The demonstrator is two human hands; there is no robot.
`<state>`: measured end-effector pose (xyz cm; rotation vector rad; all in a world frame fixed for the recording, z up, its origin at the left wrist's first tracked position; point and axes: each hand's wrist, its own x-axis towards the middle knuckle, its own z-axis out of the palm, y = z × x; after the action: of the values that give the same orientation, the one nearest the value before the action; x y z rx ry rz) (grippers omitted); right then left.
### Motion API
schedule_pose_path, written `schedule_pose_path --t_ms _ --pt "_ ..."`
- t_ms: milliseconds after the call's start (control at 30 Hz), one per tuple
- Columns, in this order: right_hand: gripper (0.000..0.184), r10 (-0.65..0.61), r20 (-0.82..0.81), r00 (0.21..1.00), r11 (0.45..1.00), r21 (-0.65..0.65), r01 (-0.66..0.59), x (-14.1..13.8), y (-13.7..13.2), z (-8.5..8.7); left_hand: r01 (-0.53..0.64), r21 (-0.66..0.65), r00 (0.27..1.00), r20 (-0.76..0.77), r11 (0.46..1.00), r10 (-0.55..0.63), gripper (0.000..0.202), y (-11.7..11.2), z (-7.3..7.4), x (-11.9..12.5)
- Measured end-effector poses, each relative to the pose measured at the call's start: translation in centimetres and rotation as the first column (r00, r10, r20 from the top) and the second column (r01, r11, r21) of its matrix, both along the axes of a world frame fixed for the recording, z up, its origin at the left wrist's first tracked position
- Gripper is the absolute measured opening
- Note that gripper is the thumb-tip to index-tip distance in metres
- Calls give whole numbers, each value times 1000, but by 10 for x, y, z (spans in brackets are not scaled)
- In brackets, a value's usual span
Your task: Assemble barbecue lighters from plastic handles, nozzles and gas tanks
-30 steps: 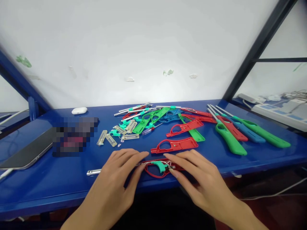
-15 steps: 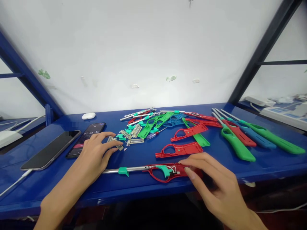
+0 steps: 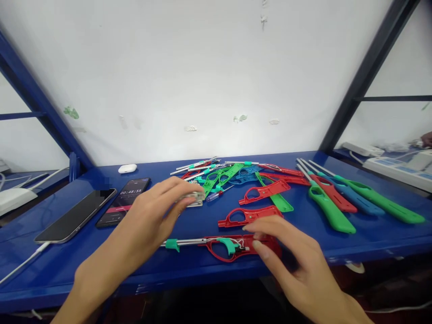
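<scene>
Between the thumb and fingers of my left hand [image 3: 151,211] is a clear plastic lighter fuel tank [image 3: 194,195], raised above the blue table. My right hand [image 3: 297,261] has its thumb and index finger apart over the handle end of an opened red lighter [image 3: 219,258]. Whether its fingertips touch the casing I cannot tell. That lighter lies near the table's front edge, with a metal tube, a green trigger [image 3: 230,245] and white wires showing. Just behind it rests an empty red casing half [image 3: 251,213]. My left forearm and hand hide the tube's far end.
Loose lighter parts and a purple-handled screwdriver [image 3: 214,196] lie mid-table. Several closed lighters [image 3: 332,209] are on the right. To the left are two phones [image 3: 76,216] [image 3: 124,200], one on a white cable, and a white earbud case [image 3: 127,168]. A wall stands behind.
My left hand has moved right and up from the small parts, carrying the clear fuel tank. My right thumb and index finger have shifted slightly left over the red lighter. The view has tilted a little.
</scene>
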<state>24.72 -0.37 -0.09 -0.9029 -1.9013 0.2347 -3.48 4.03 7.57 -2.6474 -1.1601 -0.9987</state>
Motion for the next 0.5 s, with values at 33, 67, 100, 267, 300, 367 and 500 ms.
schedule_pose_path --t_ms 33,67,100,267,300,367,500 --pt "27 5 -2 1000 1000 -13 -5 -4 1 7 45 -17 999 -7 999 -45 19 -3 4 6" --pt "35 14 -11 1000 999 -33 -14 -8 3 14 80 -29 997 -18 996 -81 20 -5 7 12" --pt "43 31 -28 999 998 -57 -33 -13 6 21 102 -40 994 -24 994 -103 22 -8 9 18" --pt "27 143 -138 980 977 -139 -162 -32 28 41 112 -38 991 71 993 -110 44 -14 9 34" --pt "21 148 -153 977 975 -140 -170 -34 31 42 115 -45 990 90 992 -110 46 -14 9 34" --pt "15 130 -202 971 971 -172 -166 -35 36 42 109 -61 987 125 992 -100 49 -12 11 30" --pt "19 60 -397 916 953 -251 -171 -23 44 40 -97 -31 982 160 995 101 40 -2 16 -2"
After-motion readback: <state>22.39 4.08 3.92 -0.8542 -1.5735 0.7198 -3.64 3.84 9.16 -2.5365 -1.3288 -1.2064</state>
